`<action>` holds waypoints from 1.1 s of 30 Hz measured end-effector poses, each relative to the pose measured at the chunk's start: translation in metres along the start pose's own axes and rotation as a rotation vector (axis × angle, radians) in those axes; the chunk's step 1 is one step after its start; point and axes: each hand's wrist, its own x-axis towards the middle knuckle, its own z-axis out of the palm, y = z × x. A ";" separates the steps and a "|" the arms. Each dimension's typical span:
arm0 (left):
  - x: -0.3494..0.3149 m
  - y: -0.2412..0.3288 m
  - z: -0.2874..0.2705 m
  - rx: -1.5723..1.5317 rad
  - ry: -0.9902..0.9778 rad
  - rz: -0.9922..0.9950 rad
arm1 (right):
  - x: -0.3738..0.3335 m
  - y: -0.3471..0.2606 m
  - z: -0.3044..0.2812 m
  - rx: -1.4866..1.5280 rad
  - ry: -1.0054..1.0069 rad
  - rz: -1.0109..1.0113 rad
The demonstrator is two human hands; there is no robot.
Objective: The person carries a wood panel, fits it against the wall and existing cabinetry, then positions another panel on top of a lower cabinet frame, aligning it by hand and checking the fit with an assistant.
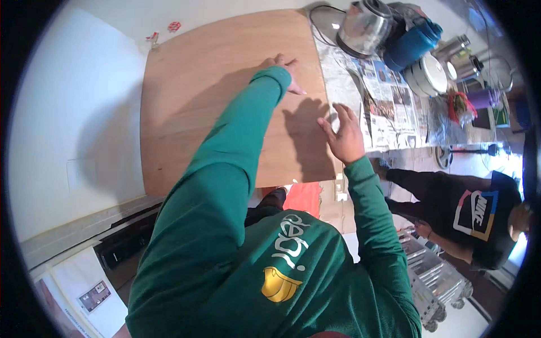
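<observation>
A large reddish-brown wooden board lies flat in front of me, its left edge against the white wall. My left hand reaches far across it, fingers spread over the surface near the upper right part; the green sleeve partly hides the palm. At the board's right edge is my right hand, thumb and fingers apart and nothing in them. I cannot tell whether its fingertips touch the edge. Both arms cast dark shadows on the wood.
Newspaper covers the surface to the right, holding a steel kettle, a blue bottle, a white pot and several flasks. Another person in a dark shirt stands at the right, near a metal rack. A red valve handle is behind the board.
</observation>
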 end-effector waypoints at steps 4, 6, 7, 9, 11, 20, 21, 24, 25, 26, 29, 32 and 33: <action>-0.004 0.015 -0.020 -0.094 -0.064 -0.059 | 0.056 0.006 0.059 -0.237 -0.110 -0.008; 0.008 -0.007 0.004 -0.092 -0.008 -0.083 | 0.085 0.000 0.096 -0.265 -0.147 -0.034; 0.012 -0.012 0.010 -0.101 -0.009 -0.088 | 0.096 -0.003 0.102 -0.287 -0.159 -0.048; 0.015 -0.013 0.020 -0.148 0.020 -0.150 | 0.108 0.011 0.120 -0.263 -0.174 -0.096; 0.006 0.002 0.008 -0.146 -0.006 -0.093 | 0.103 0.032 0.121 -0.213 -0.154 -0.105; -0.013 -0.015 0.001 -0.284 0.089 -0.052 | 0.110 0.018 0.132 -0.336 -0.163 -0.079; -0.013 -0.015 0.001 -0.307 0.089 -0.056 | 0.110 0.018 0.132 -0.364 -0.174 -0.073; -0.022 -0.023 -0.007 -0.303 0.040 -0.037 | 0.111 0.012 0.135 -0.405 -0.192 -0.040; -0.025 -0.029 -0.012 -0.345 0.016 -0.001 | 0.111 0.011 0.133 -0.435 -0.210 -0.045; -0.030 -0.037 -0.015 -0.388 -0.007 0.034 | 0.110 0.010 0.133 -0.422 -0.203 -0.036; -0.036 -0.054 0.022 -0.730 0.245 0.106 | 0.109 0.017 0.135 -0.439 -0.177 -0.049; -0.072 -0.078 0.093 -0.762 0.664 -0.041 | 0.105 0.023 0.140 -0.456 -0.153 -0.100; -0.103 -0.084 0.108 -0.700 0.782 -0.114 | 0.104 0.023 0.139 -0.476 -0.154 -0.109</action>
